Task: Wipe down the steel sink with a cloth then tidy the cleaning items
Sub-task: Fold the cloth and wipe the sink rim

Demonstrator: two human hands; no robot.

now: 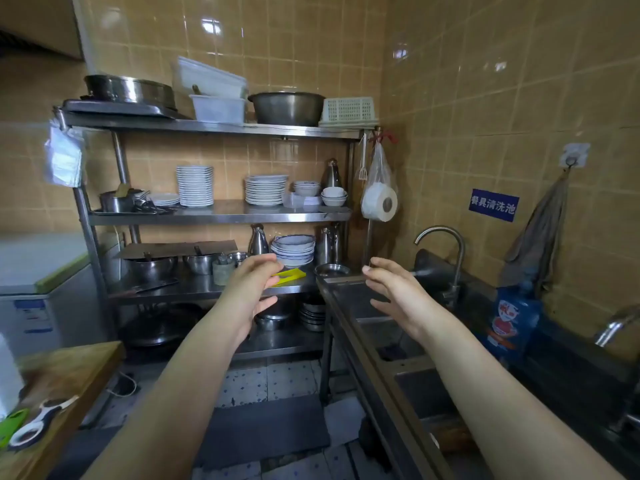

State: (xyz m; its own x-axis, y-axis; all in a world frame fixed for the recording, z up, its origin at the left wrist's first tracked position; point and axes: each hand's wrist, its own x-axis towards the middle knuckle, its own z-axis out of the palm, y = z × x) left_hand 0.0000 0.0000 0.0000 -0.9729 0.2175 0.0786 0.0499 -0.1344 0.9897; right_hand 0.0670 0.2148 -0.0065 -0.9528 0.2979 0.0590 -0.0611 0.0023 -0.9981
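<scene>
The steel sink [412, 367] is seen along the right wall, while the left hand [252, 289] and right hand [398, 296] are held open and empty, so the cloth [540, 244] hung above should be fetched first

Commercial kitchen washing-up corner: steel rack [214, 216] of stacked plates [194, 186], tiled walls [485, 98], steel sink [374, 327].

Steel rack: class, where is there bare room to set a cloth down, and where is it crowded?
Bare steel lies on the second shelf between the tall plate stack and the wider plate stack. The top shelf is packed with pots, tubs and a basket.
</scene>
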